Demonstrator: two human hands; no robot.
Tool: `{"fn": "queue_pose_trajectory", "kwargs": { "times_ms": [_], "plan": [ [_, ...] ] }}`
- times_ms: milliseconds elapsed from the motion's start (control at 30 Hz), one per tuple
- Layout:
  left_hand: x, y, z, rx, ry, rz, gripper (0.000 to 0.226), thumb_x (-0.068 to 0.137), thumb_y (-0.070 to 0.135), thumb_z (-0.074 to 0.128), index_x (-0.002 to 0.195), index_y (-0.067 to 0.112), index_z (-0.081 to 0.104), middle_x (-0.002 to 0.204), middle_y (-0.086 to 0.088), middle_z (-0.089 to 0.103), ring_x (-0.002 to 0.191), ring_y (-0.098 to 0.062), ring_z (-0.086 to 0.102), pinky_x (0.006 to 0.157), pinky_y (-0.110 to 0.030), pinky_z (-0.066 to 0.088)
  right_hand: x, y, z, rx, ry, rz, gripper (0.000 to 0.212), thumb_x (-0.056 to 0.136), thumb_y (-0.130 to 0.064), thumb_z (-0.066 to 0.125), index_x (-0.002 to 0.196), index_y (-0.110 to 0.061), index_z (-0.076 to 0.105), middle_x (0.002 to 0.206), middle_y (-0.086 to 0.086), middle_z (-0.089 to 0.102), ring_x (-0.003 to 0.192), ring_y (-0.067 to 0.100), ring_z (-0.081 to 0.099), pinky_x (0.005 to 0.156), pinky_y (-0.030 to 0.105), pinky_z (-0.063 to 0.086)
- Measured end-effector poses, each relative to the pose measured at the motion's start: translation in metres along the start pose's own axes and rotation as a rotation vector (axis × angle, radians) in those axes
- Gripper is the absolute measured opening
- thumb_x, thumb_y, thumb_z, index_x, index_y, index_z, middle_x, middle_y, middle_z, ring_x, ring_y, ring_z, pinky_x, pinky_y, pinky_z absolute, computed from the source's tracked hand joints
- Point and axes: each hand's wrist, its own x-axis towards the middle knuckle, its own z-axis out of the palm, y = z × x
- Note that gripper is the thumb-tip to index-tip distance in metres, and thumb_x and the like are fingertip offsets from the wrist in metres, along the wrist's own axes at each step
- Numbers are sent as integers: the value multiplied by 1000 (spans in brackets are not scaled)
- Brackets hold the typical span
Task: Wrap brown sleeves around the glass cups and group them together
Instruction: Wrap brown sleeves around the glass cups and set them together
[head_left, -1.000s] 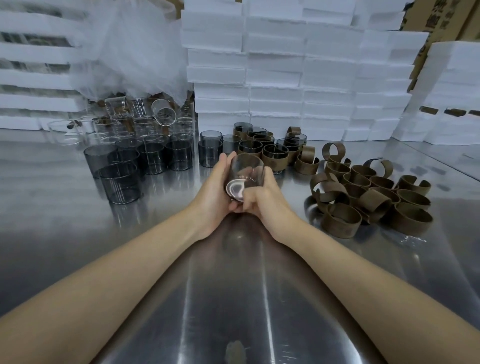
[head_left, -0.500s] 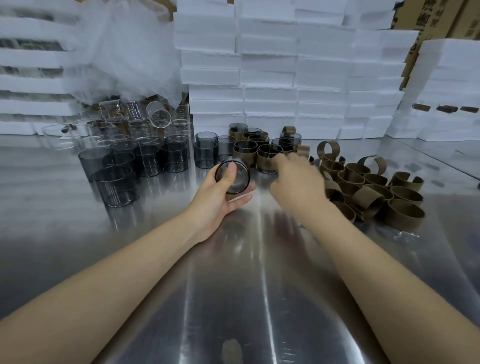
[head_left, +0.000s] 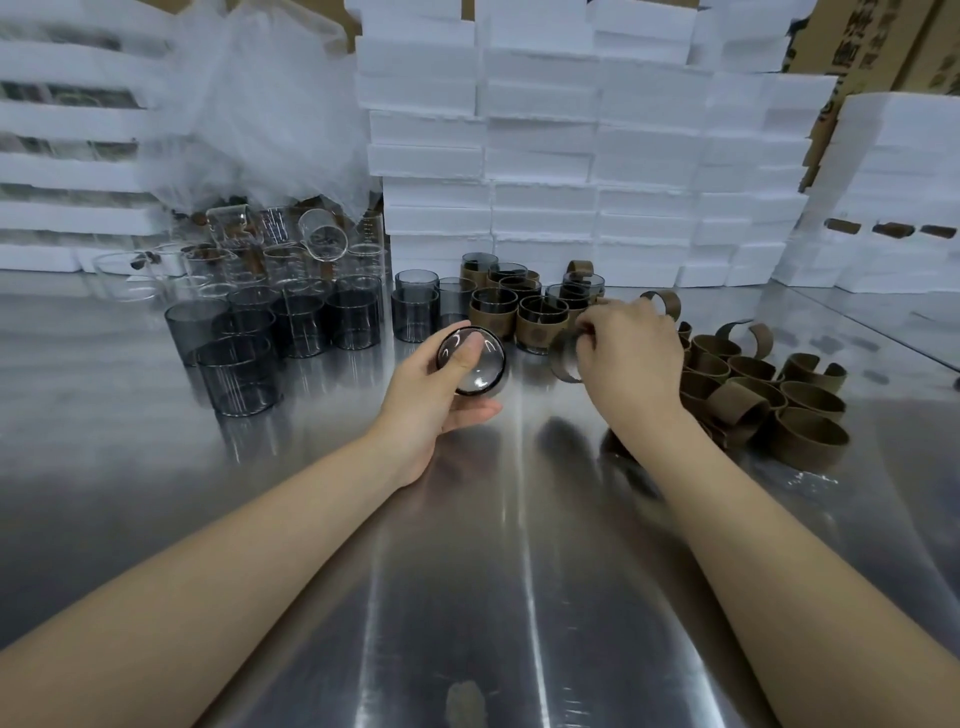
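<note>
— Glass cup (head_left: 471, 361): how is it held?
— It is gripped by the left hand (head_left: 431, 402). The thumb is laid across the thick base and the fingers are curled underneath. The cup is tipped on its side, base turned toward the camera, and held just above the tabletop (head_left: 467, 571).
— And the right hand (head_left: 626, 353)?
— Its grip is closed on one brown sleeve (head_left: 563, 375), pinched near the top between thumb and fingertips. The sleeve is seen as a curled loop and is motion-blurred, so its ends cannot be made out.
— Is the sleeve on the cup?
— No. It is held just to the right of the cup, with a gap between them. The cup is bare.
— What is noted around the hands?
— Just behind them, sleeved cups (head_left: 524, 317) are stood upright and packed close together. Two bare smoky cups (head_left: 415, 306) are set against that group's left side.
— Further left?
— A larger cluster of bare dark cups (head_left: 291, 322) is stood upright. Clear glasses (head_left: 260, 249) are crowded behind it, one tipped on its side, under a crumpled plastic bag (head_left: 249, 114).
— And on the right?
— A pile of loose sleeves (head_left: 753, 384) is heaped beside the right wrist. Most are stood on edge and some are uncurled.
— And at the back?
— White foam blocks (head_left: 571, 156) are stacked high along the rear of the tabletop. Cardboard boxes (head_left: 883, 31) are seen at the top right, but their print cannot be read.
</note>
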Motion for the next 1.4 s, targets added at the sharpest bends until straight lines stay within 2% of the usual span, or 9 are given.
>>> {"fn": "queue_pose_trajectory", "kwargs": {
  "times_ms": [200, 267, 333, 467, 600, 800, 900, 1033, 1400],
  "plan": [
    [0, 0, -1, 14, -12, 25, 30, 89, 28, 68, 118, 26, 65, 119, 0, 64, 69, -28, 73, 57, -23, 57, 3, -9, -7, 695, 11, 245, 36, 91, -19, 60, 56, -16, 55, 53, 0, 54, 49, 5, 46, 55, 19, 34],
    [0, 0, -1, 10, -46, -2, 36, 94, 22, 63, 130, 23, 58, 124, 4, 60, 78, -38, 73, 66, -27, 60, 2, -15, -9, 833, -60, 314, 14, 89, -11, 56, 77, -11, 62, 61, 7, 62, 43, 6, 52, 49, 17, 41],
    [0, 0, -1, 3, -76, -19, 32, 97, 15, 59, 126, 29, 58, 123, 11, 56, 86, -40, 72, 69, -28, 59, -1, -22, -10, 957, -93, 338, 21, 87, -3, 51, 104, -13, 60, 67, 8, 64, 37, 4, 53, 40, 16, 41],
    [-1, 0, 0, 20, -118, 19, 32, 98, 9, 56, 117, 34, 63, 131, 2, 54, 108, -40, 65, 70, -27, 59, -7, -30, -9, 878, -106, 234, 21, 94, -11, 45, 96, -11, 67, 54, 8, 62, 33, 9, 52, 37, 15, 38],
    [-3, 1, 0, 40, -110, 45, 29, 97, 9, 57, 116, 29, 66, 134, 0, 58, 99, -37, 70, 72, -30, 59, -11, -34, -7, 761, -126, 187, 30, 95, -21, 51, 74, -7, 68, 54, 5, 63, 36, 8, 56, 42, 15, 42],
    [-5, 4, 3, 86, -146, -20, 41, 86, 56, 60, 117, 30, 68, 113, 6, 72, 93, -35, 72, 82, -39, 59, -16, -41, -6, 487, -85, 50, 25, 92, -25, 50, 78, -4, 55, 70, 13, 61, 69, 34, 60, 65, 44, 50],
    [-7, 3, 4, 125, -157, 53, 55, 73, 47, 73, 123, 26, 65, 115, 0, 70, 92, -33, 73, 81, -35, 59, -18, -43, -5, 465, -61, 5, 21, 91, -22, 51, 77, -6, 51, 65, 7, 55, 64, 29, 55, 59, 40, 46],
    [-5, 1, 4, 120, -132, 85, 37, 91, 22, 68, 128, 19, 62, 124, -12, 63, 98, -29, 71, 83, -37, 59, -16, -40, 1, 613, -124, 73, 17, 90, -23, 52, 76, -14, 49, 65, -1, 53, 58, 12, 48, 52, 24, 37],
    [-1, -2, 0, 127, -95, 132, 30, 92, 5, 63, 119, 17, 65, 124, -7, 64, 99, -20, 70, 76, -36, 60, -17, -40, 3, 674, -111, -20, 25, 94, -16, 54, 116, -11, 67, 94, 6, 73, 87, 15, 67, 83, 29, 53]
  ]
}}
